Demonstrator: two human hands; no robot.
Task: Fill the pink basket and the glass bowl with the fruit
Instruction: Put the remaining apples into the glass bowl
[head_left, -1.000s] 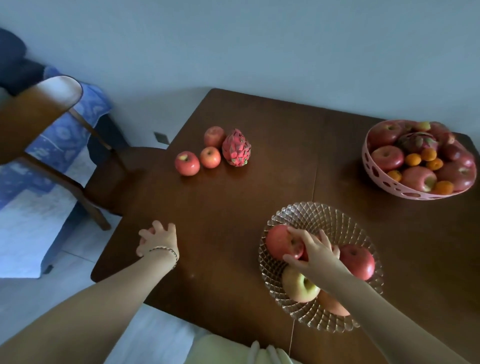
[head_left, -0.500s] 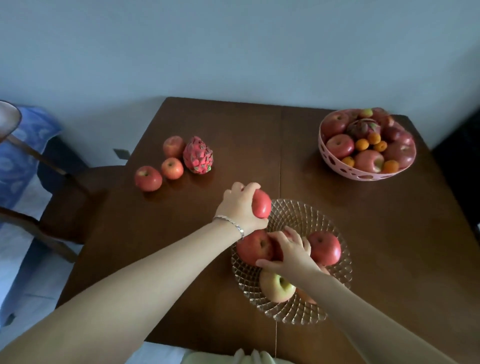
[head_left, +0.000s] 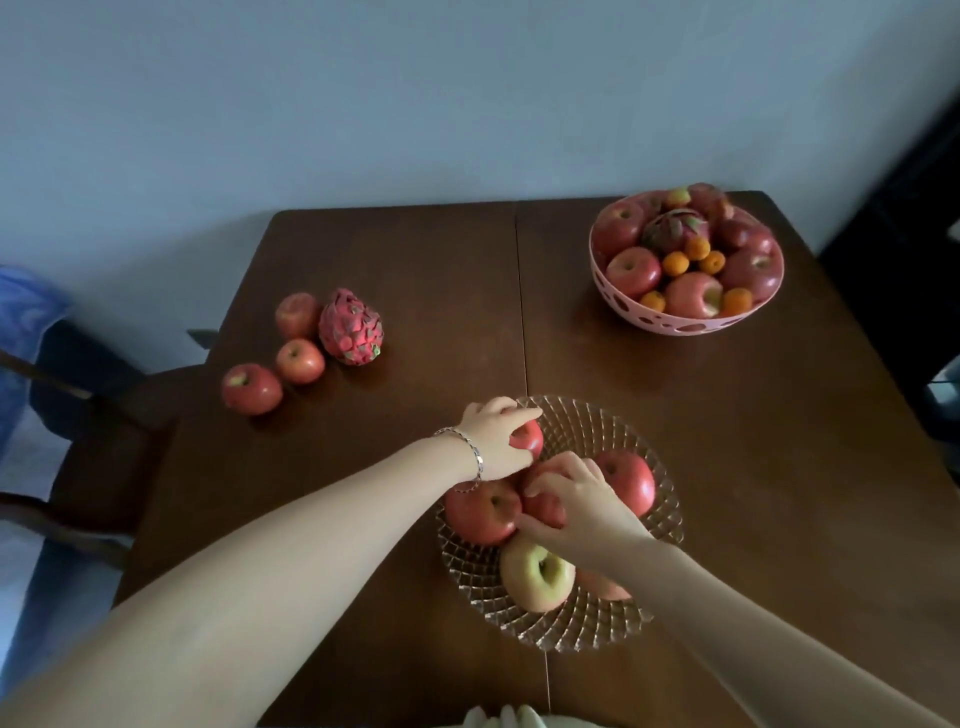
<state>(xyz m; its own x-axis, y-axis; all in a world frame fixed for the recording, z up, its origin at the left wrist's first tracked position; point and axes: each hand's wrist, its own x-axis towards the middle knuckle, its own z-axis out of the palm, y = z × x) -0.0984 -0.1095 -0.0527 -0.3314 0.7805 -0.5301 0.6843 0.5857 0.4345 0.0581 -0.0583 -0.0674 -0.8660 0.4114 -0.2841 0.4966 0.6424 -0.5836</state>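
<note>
Risk 1: the glass bowl (head_left: 613, 421) is shallow and its rim flares low, so the apples inside can roll. The small red apple (head_left: 529, 439) in my left hand (head_left: 496, 441) sits over the bowl's 10 o'clock edge; released there, it may run off the rim onto the counter (head_left: 415, 270). Risk 2: my 2 hands work close together, and a bump between them could knock the pile apart. Risk 3: the red apple (head_left: 543, 506) under my right hand (head_left: 576, 501) leans on its neighbours; letting go too soon may shift the large red apple (head_left: 480, 512) at 9 o'clock or the yellow-green apple (head_left: 537, 574) at 6 o'clock.

Left fingers (head_left: 519, 413): curled narrow around the small red apple, holding it from above. Right fingers (head_left: 561, 467): curled over the central red apple, thumb at its near side, in contact; a full grip appears likely.

Another red apple (head_left: 626, 480) rests at the bowl's 2 o'clock. The pink basket (head_left: 675, 325) stands at the counter's 1 o'clock, well apart, already heaped. Still loose at the counter's 10 o'clock: 3 apples (head_left: 300, 359) and 1 dragon fruit (head_left: 350, 327). In my judgement, these 4 remain to be loaded.
</note>
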